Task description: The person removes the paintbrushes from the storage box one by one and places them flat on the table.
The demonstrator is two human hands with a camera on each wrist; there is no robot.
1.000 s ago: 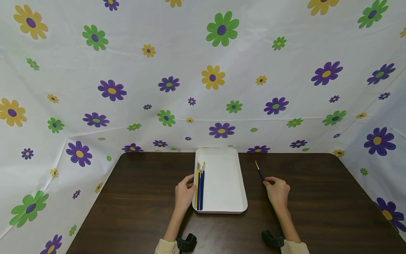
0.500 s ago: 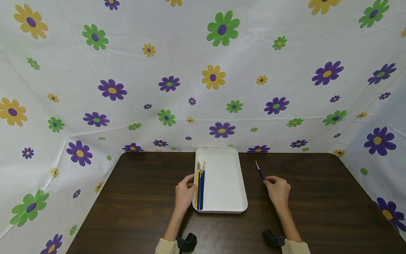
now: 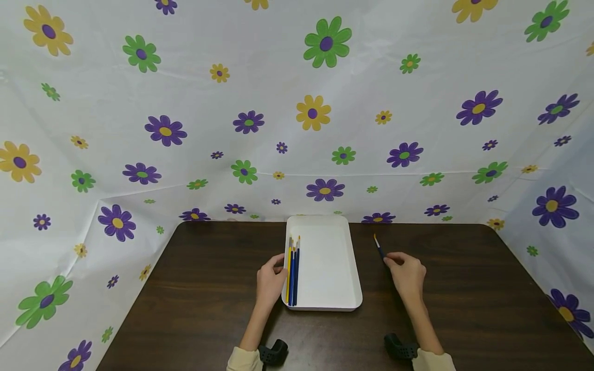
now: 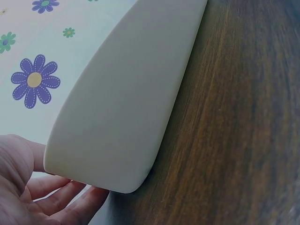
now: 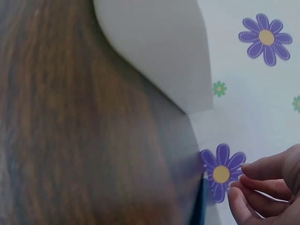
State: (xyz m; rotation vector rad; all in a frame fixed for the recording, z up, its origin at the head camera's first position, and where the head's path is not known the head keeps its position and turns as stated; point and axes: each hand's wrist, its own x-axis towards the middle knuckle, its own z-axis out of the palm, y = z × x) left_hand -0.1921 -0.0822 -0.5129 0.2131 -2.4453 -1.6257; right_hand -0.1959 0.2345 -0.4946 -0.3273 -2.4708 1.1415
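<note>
And here's the left grip (image 3: 271,281), thumb and fingers clasped on the near-left wall of a white tray (image 3: 327,268), with a cluster of yellow and blue paintbrushes (image 3: 292,281) lying inside, immediately to that grip's right! The tray fills the middle ground, standing squarely between the left grip and the right grip (image 3: 408,275). Over on that side, a loose paintbrush (image 3: 381,252) angles ahead and leftward from the right grip, orange bristles farthest out, the hand covering its rear end. Around both grips spreads the dark tabletop (image 3: 209,278), a flowered sheet (image 3: 362,98) rising beyond, black wrist mounts (image 3: 274,354) sitting behind. Now to the close-ups! The left wrist view gives us the tray's outer wall and the fingers curled at its end, but none of its brushes; only the head view has those. And the right wrist view splits from the head view: fingertips bent, blurred handle off beside them, whereas overhead they meet. Pinched or merely near? Can't tell.
</note>
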